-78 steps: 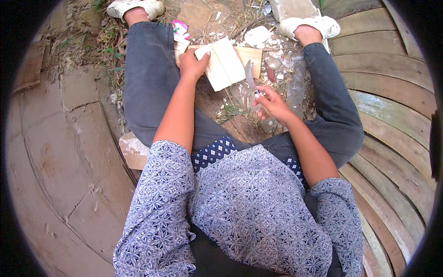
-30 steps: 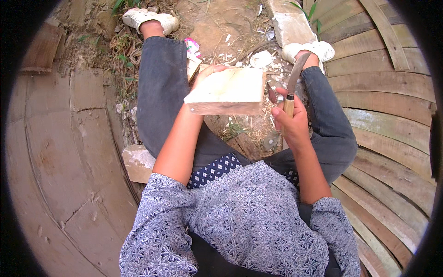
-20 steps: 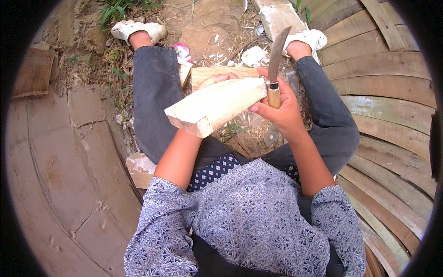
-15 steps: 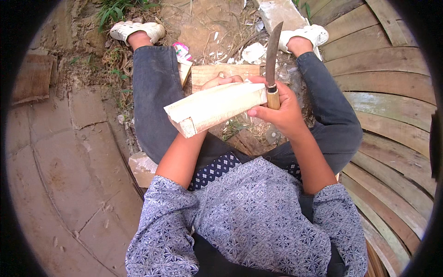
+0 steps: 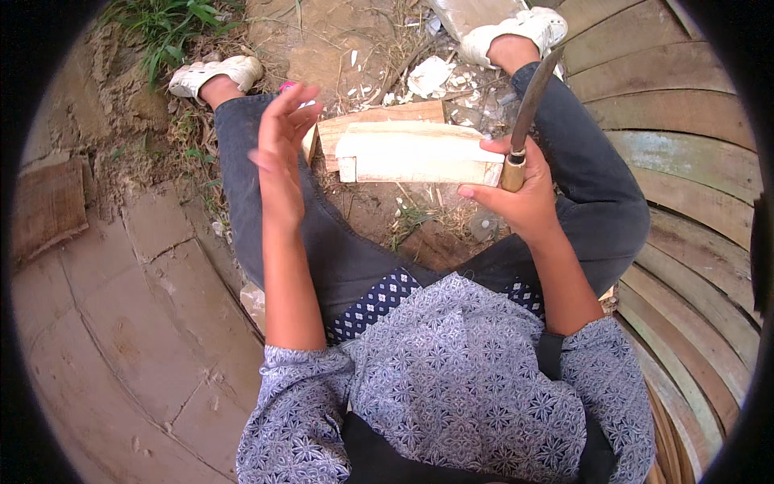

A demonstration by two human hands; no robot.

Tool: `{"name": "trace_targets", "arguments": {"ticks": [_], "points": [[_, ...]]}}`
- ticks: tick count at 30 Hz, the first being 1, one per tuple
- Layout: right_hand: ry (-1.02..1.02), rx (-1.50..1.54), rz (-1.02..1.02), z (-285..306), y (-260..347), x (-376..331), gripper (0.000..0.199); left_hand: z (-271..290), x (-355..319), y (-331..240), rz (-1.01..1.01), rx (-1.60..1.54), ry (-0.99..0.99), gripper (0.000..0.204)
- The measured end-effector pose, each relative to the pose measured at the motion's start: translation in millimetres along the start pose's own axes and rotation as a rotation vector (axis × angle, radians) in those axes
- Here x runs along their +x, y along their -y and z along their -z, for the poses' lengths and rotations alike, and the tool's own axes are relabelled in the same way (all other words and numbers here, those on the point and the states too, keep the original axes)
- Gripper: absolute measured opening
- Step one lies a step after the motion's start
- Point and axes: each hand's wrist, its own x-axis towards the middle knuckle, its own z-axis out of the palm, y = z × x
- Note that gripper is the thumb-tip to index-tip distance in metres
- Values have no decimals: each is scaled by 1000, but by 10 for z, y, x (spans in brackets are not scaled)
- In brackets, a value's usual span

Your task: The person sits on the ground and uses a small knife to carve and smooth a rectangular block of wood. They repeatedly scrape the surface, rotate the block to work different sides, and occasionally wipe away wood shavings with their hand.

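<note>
Wooden block, clamped with the knife in the right hand, seems mid-repositioning; steadying its left end would call for the spread, empty left hand.

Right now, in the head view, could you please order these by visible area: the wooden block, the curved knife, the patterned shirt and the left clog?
1. Patterned shirt
2. Wooden block
3. Curved knife and left clog: too alike to rank.

Pale cream is noted on the wooden block, blue-and-white floral patterning on the shirt, dark grey on the trousers.
</note>
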Motion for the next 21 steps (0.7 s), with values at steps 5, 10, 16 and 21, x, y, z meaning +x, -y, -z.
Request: {"name": "trace_targets", "arguments": {"ticks": [5, 10, 16, 21], "points": [[12, 70, -34, 30, -35, 42, 53, -427, 70, -644, -281, 712, 554, 68], [20, 110, -69, 116, -81, 38, 53, -575, 108, -562, -216, 729, 630, 48], [-15, 89, -64, 232, -182, 25, 53, -733, 146, -535, -214, 740, 636, 47], [-18, 83, -44, 236, -166, 29, 53, -745, 114, -548, -162, 698, 596, 48]]}}
